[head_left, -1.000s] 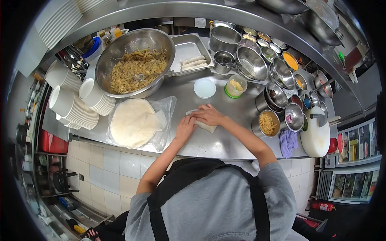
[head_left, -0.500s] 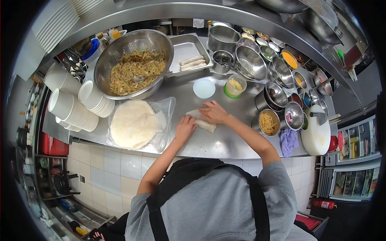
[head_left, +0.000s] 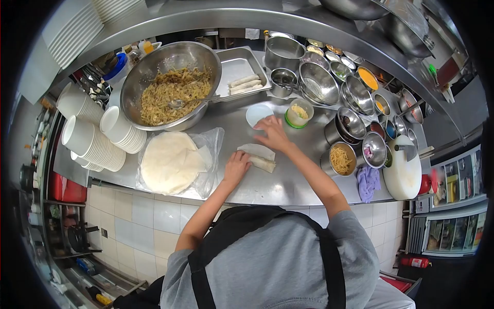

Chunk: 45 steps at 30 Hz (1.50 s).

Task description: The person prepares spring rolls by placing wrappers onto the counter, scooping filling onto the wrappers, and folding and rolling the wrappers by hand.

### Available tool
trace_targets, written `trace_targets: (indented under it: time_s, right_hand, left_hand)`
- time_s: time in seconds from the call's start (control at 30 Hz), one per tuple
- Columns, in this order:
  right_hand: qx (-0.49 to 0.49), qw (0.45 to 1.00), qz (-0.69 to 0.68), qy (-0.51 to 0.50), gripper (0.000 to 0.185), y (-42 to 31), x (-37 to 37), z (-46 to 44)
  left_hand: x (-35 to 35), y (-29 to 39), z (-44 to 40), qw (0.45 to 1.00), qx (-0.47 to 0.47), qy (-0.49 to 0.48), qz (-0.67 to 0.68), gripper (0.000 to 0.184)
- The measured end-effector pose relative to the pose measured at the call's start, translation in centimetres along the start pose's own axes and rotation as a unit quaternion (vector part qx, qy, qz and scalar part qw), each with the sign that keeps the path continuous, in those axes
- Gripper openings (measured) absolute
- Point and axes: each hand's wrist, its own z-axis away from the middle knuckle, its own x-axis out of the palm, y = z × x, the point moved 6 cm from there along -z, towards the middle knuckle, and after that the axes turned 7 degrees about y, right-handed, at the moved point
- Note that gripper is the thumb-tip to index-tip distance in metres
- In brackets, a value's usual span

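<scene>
A partly rolled spring roll (head_left: 263,164) lies on the steel counter, its wrapper's pale far flap (head_left: 257,150) still loose. My left hand (head_left: 237,166) is closed over the roll's left end. My right hand (head_left: 274,133) is apart from the roll, fingers spread, with its fingertips at the near edge of a small white dish (head_left: 258,114) that they partly cover. To the left, a stack of round wrappers (head_left: 170,159) rests on a plastic bag (head_left: 212,154). Finished rolls (head_left: 244,82) lie in a metal tray (head_left: 231,61).
A big steel bowl (head_left: 129,105) of shredded filling, with a spoon in it, stands behind the wrappers. White tub stacks (head_left: 98,141) are at far left. Beside the dish sits a green-based cup (head_left: 297,122); several steel bowls and a purple cloth (head_left: 368,183) crowd the right.
My right hand has left the wrapper and moved away from me to the white dish. My left hand stays at the roll's left end.
</scene>
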Motion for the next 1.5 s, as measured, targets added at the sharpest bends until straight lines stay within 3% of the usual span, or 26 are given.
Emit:
trace_targets:
  time_s: [0.07, 0.17, 0.27, 0.37, 0.47, 0.67, 0.87, 0.97, 1.07, 1.17, 1.37, 1.47, 1.5]
  right_hand:
    - [-0.033, 0.996, -0.025, -0.075, 0.033, -1.9, 1.6, 1.7]
    - [-0.104, 0.989, -0.022, -0.104, 0.037, -1.8, 4.6, 5.3]
    - [-0.089, 0.978, 0.029, -0.189, 0.043, 0.0, 4.0, 6.9]
    - [-0.078, 0.969, -0.010, -0.232, 0.045, -1.7, 4.0, 4.8]
    - [-0.093, 0.973, -0.052, -0.203, 0.045, -2.7, 5.6, 3.1]
    - [-0.091, 0.962, 0.024, -0.255, 0.044, -0.5, 2.8, 5.4]
    - [-0.138, 0.984, 0.000, -0.114, 0.039, -1.8, 4.7, 4.8]
    - [-0.120, 0.984, 0.065, -0.118, 0.027, -0.9, 1.8, 4.9]
    - [-0.030, 0.995, 0.036, 0.088, 0.017, 0.3, -1.2, 2.9]
    - [-0.023, 0.992, 0.060, 0.107, 0.017, 1.3, -0.3, 1.0]
    - [0.008, 0.993, 0.111, -0.027, 0.020, 4.0, 3.2, -1.0]
    - [0.025, 0.999, 0.041, 0.010, 0.019, 3.1, 1.2, -0.9]
    - [0.011, 0.999, 0.012, -0.029, 0.020, 2.2, 0.6, -0.5]
  left_hand:
    - [0.0, -0.1, 0.1, 1.000, -0.003, -0.003, -0.003, 0.032]
    - [0.0, 0.1, 0.0, 1.000, 0.006, 0.001, 0.001, 0.032]
    - [0.2, -0.2, 0.0, 1.000, 0.009, 0.006, 0.000, 0.032]
    - [-0.1, 0.0, 0.0, 1.000, -0.004, -0.004, 0.012, 0.031]
    - [-0.3, 0.1, -0.2, 1.000, -0.004, -0.005, 0.022, 0.030]
    - [0.3, -0.5, 0.2, 1.000, -0.020, -0.017, 0.015, 0.031]
    - [0.3, -0.2, 0.0, 1.000, -0.005, -0.030, 0.009, 0.032]
    - [0.0, 0.5, -0.5, 0.999, 0.013, -0.043, -0.010, 0.034]
    - [0.5, 0.6, -0.4, 0.997, 0.039, -0.058, -0.037, 0.036]
    - [1.0, 0.7, -0.4, 0.994, 0.058, -0.068, -0.068, 0.037]
    - [1.3, 0.7, -0.6, 0.992, 0.067, -0.087, -0.070, 0.036]
    - [1.4, 0.7, -0.5, 0.991, 0.065, -0.088, -0.072, 0.036]
    - [1.2, 0.7, -0.7, 0.991, 0.063, -0.088, -0.073, 0.036]
